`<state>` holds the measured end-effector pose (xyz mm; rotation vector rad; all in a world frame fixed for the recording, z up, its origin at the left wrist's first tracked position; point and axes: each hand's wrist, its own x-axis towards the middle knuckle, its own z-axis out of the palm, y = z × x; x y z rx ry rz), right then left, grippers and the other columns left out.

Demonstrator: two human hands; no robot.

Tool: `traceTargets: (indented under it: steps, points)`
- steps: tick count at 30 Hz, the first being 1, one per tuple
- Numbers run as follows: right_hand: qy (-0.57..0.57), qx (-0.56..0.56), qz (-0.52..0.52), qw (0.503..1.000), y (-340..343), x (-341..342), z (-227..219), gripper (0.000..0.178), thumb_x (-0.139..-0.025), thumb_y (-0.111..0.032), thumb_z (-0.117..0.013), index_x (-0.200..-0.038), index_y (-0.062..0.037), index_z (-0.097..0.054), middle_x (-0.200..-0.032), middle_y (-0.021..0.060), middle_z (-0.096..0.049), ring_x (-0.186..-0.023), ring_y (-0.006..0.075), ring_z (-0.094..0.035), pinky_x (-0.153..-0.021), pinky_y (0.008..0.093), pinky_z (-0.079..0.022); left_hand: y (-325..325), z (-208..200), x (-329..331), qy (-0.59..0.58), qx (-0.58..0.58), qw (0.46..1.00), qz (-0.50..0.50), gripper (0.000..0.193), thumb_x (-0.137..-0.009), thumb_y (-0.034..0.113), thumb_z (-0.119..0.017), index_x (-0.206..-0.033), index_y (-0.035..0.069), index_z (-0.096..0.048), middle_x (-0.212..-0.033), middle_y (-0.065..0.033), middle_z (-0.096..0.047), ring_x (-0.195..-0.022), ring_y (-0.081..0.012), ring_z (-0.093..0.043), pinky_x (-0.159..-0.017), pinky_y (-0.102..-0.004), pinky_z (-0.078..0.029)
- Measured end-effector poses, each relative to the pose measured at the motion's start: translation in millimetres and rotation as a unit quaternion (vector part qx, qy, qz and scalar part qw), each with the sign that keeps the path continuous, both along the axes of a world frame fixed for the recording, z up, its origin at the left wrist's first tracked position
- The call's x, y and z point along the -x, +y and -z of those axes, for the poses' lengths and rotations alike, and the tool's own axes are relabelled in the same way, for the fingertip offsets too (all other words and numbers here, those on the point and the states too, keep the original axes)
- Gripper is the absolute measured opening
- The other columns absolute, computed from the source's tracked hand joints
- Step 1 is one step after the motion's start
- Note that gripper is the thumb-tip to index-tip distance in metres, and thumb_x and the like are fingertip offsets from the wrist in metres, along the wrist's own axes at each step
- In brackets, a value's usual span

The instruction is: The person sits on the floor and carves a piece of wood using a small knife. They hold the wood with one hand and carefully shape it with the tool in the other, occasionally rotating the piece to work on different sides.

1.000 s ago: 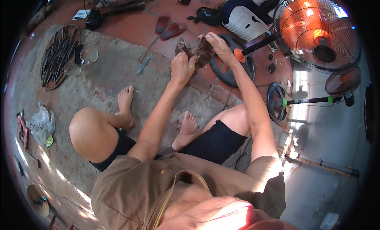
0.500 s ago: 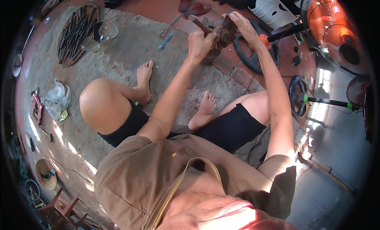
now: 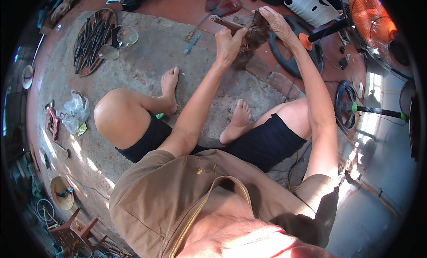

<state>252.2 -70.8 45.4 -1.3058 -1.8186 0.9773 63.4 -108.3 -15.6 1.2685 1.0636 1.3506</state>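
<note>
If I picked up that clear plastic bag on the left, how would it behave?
The clear plastic bag would probably sag and change shape, since it lies crumpled. Its thin, see-through film suggests little weight, though its contents are unclear.

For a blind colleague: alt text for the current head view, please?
A seated person grips a brown rod-like piece in the left hand, beside a dark, irregular object the right hand touches. A tray of dark sticks lies left; an orange fan stands right.
</note>
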Motion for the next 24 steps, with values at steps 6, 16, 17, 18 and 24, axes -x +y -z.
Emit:
traceTargets:
  steps: [6,16,17,18,24]
  points:
    - [0.013,0.004,-0.003,1.0,0.5,3.6,1.9,0.045,-0.095,-0.053,-0.046,-0.111,-0.0141,-0.063,-0.102,-0.0076,-0.055,-0.09,0.0065,-0.045,-0.074,0.0257,-0.037,13.7,7.3,-14.2,0.1,-0.149,0.98,-0.089,0.014,-0.083,0.013,-0.069,-0.087,-0.001,-0.069,-0.072,-0.0115,-0.068,-0.067,-0.0141,-0.065,-0.061,-0.0296,-0.047]
    - [0.023,-0.014,-0.011,1.0,1.2,2.7,-1.1,0.053,-0.095,-0.051,-0.05,-0.113,-0.0021,-0.059,-0.093,0.0028,-0.057,-0.088,0.012,-0.051,-0.08,0.0252,-0.042,18.7,2.3,-13.1,0.035,-0.103,0.991,-0.08,0.019,-0.081,0.014,-0.07,-0.088,-0.003,-0.069,-0.068,-0.0127,-0.067,-0.063,-0.0152,-0.064,-0.06,-0.0304,-0.048]
    - [0.015,0.011,-0.01,1.0,2.3,3.2,1.2,0.052,-0.095,-0.05,-0.05,-0.113,-0.0026,-0.059,-0.092,0.0026,-0.057,-0.088,0.0121,-0.051,-0.08,0.0253,-0.042,20.6,3.6,-14.3,0.028,-0.113,0.989,-0.093,0.019,-0.081,0.014,-0.07,-0.088,-0.003,-0.068,-0.068,-0.0123,-0.067,-0.063,-0.0152,-0.064,-0.06,-0.0305,-0.048]
    - [0.005,0.033,-0.003,0.999,2.8,-0.1,0.2,0.051,-0.095,-0.05,-0.05,-0.113,-0.0031,-0.059,-0.092,0.0025,-0.057,-0.087,0.0122,-0.051,-0.08,0.0254,-0.042,21.0,6.7,-14.9,0.075,-0.122,0.984,-0.101,0.018,-0.081,0.014,-0.07,-0.087,-0.003,-0.068,-0.068,-0.0114,-0.067,-0.063,-0.0148,-0.064,-0.06,-0.0305,-0.048]
    - [0.003,-0.011,-0.002,1.0,0.3,-3.1,4.3,0.048,-0.096,-0.05,-0.05,-0.112,-0.0057,-0.059,-0.089,0.0011,-0.055,-0.086,0.0108,-0.05,-0.08,0.026,-0.042,10.7,8.7,3.3,0.273,-0.094,0.956,-0.05,0.017,-0.079,0.012,-0.069,-0.086,-0.004,-0.069,-0.066,-0.0084,-0.068,-0.064,-0.0132,-0.064,-0.059,-0.0303,-0.048]
